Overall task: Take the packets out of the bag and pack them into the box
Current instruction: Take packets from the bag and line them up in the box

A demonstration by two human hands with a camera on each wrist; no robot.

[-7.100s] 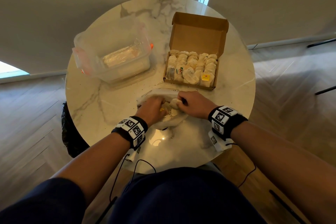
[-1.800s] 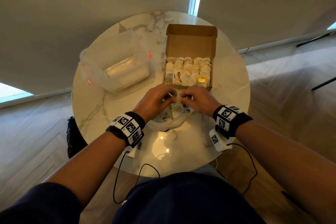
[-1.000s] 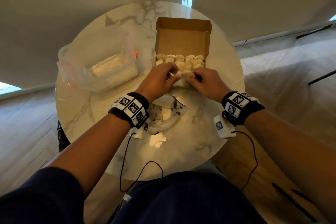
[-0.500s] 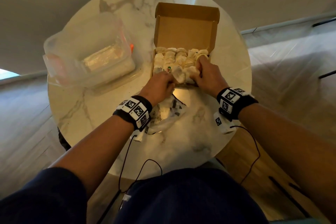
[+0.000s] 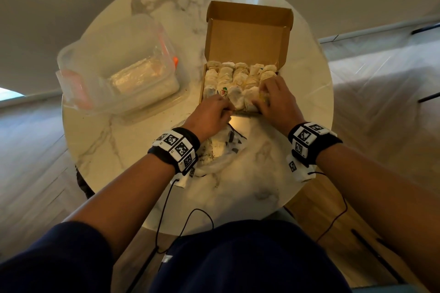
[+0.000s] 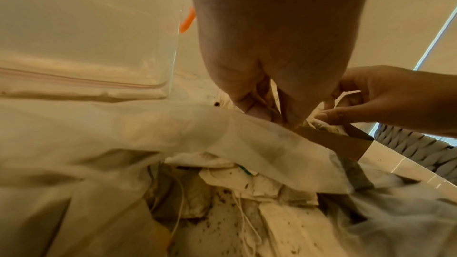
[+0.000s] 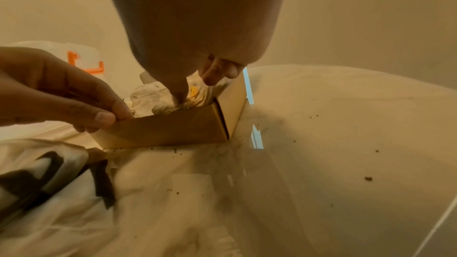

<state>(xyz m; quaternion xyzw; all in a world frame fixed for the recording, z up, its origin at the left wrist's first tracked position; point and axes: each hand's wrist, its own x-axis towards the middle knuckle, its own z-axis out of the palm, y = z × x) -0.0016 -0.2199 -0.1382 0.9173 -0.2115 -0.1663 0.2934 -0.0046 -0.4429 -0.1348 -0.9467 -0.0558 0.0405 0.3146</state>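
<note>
We see the left hand (image 5: pixel 209 112) pinching the near wall of the box (image 5: pixel 247 31), mid-bench; the right hand (image 5: pixel 276 100), fingers curled, presses packets (image 5: pixel 238 76) in. The bag (image 5: pixel 221 150) lies near the bench's near edge.

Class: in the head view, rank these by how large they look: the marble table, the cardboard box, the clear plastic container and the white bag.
1. marble table
2. clear plastic container and cardboard box with its lid open: too alike to rank
3. white bag, crumpled and partly hidden under the left hand
</note>
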